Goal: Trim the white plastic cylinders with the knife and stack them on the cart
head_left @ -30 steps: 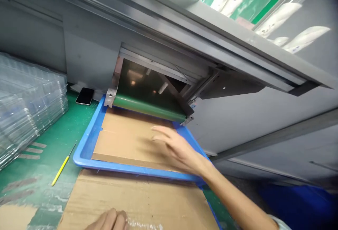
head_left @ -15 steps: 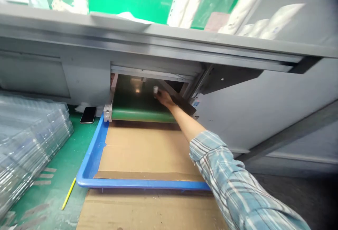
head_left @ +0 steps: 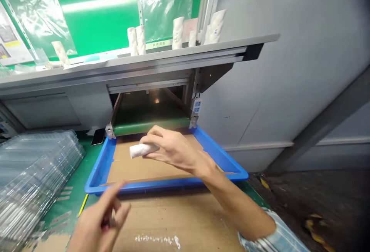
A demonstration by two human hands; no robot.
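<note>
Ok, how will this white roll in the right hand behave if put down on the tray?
The white roll in the right hand probably rolls a little if laid down, being round, though the cardboard in the tray may slow it. It seems light, held by the fingertips only. Similar rolls stand upright on the shelf, so it is likely stiff.

A plastic tray (head_left: pixel 173 185) holding a cardboard sheet (head_left: pixel 130 167) sits on the tabletop (head_left: pixel 90 163) before a conveyor belt (head_left: pixel 150 126), with stacked blister trays (head_left: pixel 37 175) to its left and rolls (head_left: pixel 178 32) on a shelf (head_left: pixel 144 61) above.

Green bench mat (head_left: pixel 91 158), blue tray (head_left: pixel 98 175), stacked clear trays (head_left: pixel 34 178), smartphone (head_left: pixel 97 136), cardboard sheet (head_left: pixel 173 225)
</note>
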